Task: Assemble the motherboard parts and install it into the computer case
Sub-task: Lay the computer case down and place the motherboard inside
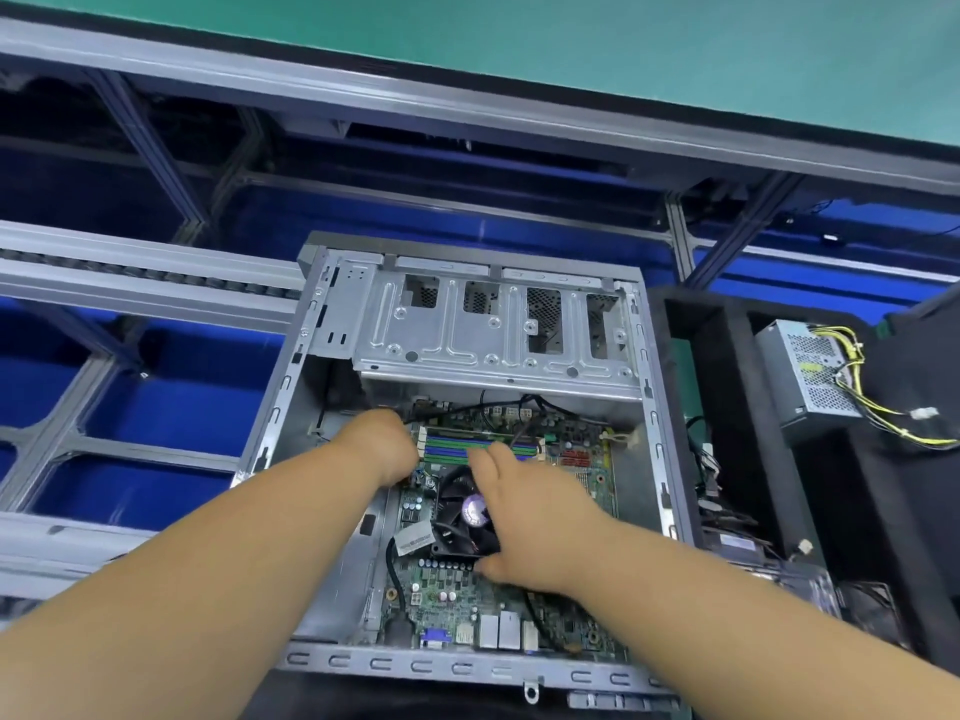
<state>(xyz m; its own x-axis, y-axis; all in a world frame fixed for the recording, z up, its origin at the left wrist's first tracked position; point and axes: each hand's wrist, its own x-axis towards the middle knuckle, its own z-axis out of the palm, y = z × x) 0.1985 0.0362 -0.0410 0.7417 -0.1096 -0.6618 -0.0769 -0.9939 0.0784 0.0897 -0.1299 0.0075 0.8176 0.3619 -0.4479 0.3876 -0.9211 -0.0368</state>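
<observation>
The silver computer case (467,667) lies open on its side, and the green motherboard (447,595) sits inside it. On the board are a black CPU fan (460,519) and green and blue RAM slots (457,449). My left hand (382,444) is at the board's far-left corner beside the RAM slots, its fingers curled down and hidden. A black cable (467,407) runs out from beside it. My right hand (524,511) lies across the fan. Its fingers stretch toward the RAM slots and its thumb is at the fan's near edge.
A metal drive cage (493,330) fills the far end of the case. To the right, a black foam tray (727,407) holds a grey power supply (810,371) with yellow wires and loose cables (711,491). Aluminium frame rails (130,272) run on the left.
</observation>
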